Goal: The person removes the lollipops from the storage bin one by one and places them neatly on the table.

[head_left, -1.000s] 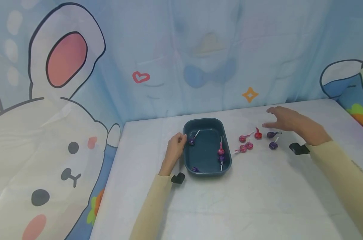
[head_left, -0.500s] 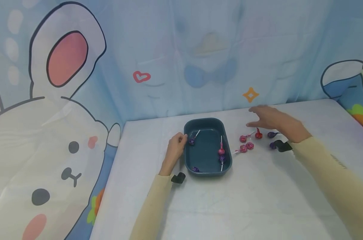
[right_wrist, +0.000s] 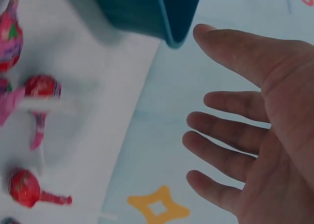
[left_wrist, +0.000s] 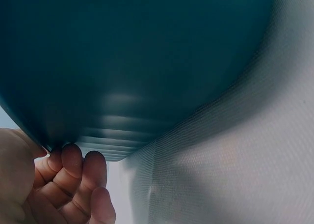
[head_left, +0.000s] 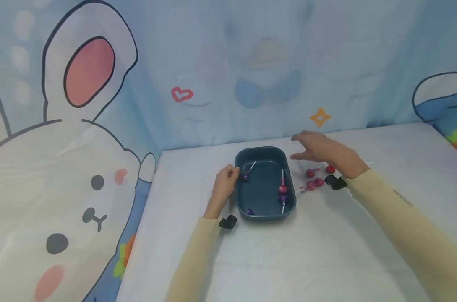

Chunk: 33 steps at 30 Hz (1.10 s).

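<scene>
My left hand (head_left: pixel 223 186) pinches the left rim of a dark teal plastic tray (head_left: pixel 264 184). In the left wrist view, the thumb and fingertips of that hand (left_wrist: pixel 61 184) meet at the rim, under the tray's outer wall. Several wrapped lollipops lie in the tray: a purple one (head_left: pixel 245 176) at the left, a pink one (head_left: pixel 283 189) and a purple one (head_left: pixel 283 199) along the right wall, and another purple one (head_left: pixel 249 212) near the front. My right hand (head_left: pixel 320 149) holds nothing. Its fingers are spread beside the tray's far right corner, also in the right wrist view.
Right of the tray, pink lollipops (head_left: pixel 310 186) and a red lollipop (head_left: pixel 330 169) lie on the white tabletop (head_left: pixel 288 260). The right forearm hides the purple ones there. A printed curtain (head_left: pixel 198 63) hangs behind the table's far edge.
My right hand has moved left, from above the loose lollipops to the tray's far right corner, with its fingers still spread. The left hand keeps its hold on the tray. The view has shifted slightly.
</scene>
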Motion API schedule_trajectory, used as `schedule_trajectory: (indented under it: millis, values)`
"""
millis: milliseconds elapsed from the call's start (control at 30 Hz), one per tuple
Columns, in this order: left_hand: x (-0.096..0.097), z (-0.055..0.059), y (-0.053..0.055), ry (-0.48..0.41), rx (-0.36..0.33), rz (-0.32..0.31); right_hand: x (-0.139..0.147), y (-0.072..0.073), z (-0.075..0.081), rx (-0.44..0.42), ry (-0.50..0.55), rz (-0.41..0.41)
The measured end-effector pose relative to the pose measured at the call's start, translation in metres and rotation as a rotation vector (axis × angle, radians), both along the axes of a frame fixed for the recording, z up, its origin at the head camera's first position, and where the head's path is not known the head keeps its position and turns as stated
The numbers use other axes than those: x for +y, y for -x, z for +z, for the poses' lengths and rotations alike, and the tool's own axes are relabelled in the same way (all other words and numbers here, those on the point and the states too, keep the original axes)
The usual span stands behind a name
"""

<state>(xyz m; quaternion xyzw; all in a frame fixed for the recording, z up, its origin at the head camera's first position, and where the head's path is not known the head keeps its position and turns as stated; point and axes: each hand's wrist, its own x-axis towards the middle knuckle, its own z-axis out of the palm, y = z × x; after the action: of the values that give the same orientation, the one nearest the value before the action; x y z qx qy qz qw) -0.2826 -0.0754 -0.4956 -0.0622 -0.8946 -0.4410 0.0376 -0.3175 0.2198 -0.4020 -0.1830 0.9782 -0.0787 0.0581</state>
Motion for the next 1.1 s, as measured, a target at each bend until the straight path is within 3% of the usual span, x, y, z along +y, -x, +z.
schedule_trajectory:
  millis: [100, 333, 700, 1100]
  values:
    - [0.005, 0.000, 0.000, -0.005, 0.000, -0.018, -0.005, -0.004, -0.001, 0.035, 0.006, 0.042]
    - [0.006, 0.002, -0.003, 0.000, 0.005, 0.010, -0.035, -0.009, -0.007, 0.092, -0.004, 0.116]
    - [0.002, 0.000, -0.001, 0.024, -0.006, 0.017, -0.086, -0.015, -0.023, 0.212, -0.072, 0.327]
    - [0.001, 0.001, 0.000, 0.024, -0.002, 0.008, -0.126, -0.013, -0.041, 0.217, -0.159, 0.458]
